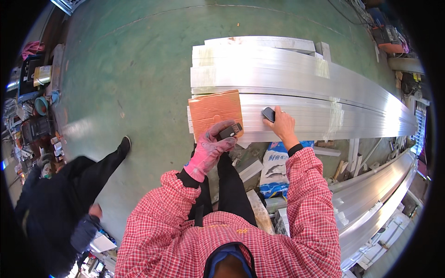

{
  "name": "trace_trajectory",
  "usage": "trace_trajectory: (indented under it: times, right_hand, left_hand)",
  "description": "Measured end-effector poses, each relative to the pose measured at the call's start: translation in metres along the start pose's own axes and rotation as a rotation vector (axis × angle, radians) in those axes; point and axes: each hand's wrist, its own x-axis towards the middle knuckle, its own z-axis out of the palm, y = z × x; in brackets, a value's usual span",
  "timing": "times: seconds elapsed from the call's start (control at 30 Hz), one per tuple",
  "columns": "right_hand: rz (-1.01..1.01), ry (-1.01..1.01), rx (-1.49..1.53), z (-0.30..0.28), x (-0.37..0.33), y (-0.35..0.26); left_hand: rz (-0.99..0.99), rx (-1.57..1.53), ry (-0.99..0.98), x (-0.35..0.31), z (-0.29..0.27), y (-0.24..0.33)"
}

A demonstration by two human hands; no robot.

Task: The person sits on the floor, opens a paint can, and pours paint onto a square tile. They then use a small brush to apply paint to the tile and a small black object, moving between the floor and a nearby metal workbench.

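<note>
My left hand (211, 150), in a pink and grey work glove, closes its fingers around a small black block-shaped object (229, 132) with a marked end. A square of orange-brown cardboard (214, 109) lies just beyond and under that hand; whether the hand also grips it I cannot tell. My right hand (283, 125) is bare and grips a small dark object with rounded corners (269, 114), whose kind I cannot make out. This hand is over the near part of a stack of long silvery metal profiles (259, 76).
At left, a person in dark clothes (51, 213) stands with one leg stretched toward me. A blue and white sack (276, 169) lies below the stack. More long profiles (371, 197) are at the lower right. Tools and clutter line the left wall, by a teal bucket (41, 105).
</note>
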Motion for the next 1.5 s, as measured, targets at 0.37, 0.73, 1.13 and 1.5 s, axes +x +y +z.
trace_trajectory:
  times: [0.37,0.73,1.13,1.5]
  right_hand:
    - [0.167,0.054,0.274,0.010,-0.019,0.027]
    - [0.407,-0.106,1.744,-0.045,-0.084,-0.017]
    - [0.177,-0.094,1.950,-0.088,-0.127,-0.069]
    - [0.224,-0.182,2.231,-0.114,-0.148,-0.137]
  left_hand:
    - [0.008,-0.296,-0.050,-0.028,-0.021,0.000]
    - [0.092,-0.411,-0.242,-0.065,-0.023,0.004]
    - [0.278,-0.003,-0.287,-0.111,-0.018,0.026]
    - [0.127,-0.318,-0.255,-0.163,-0.066,0.033]
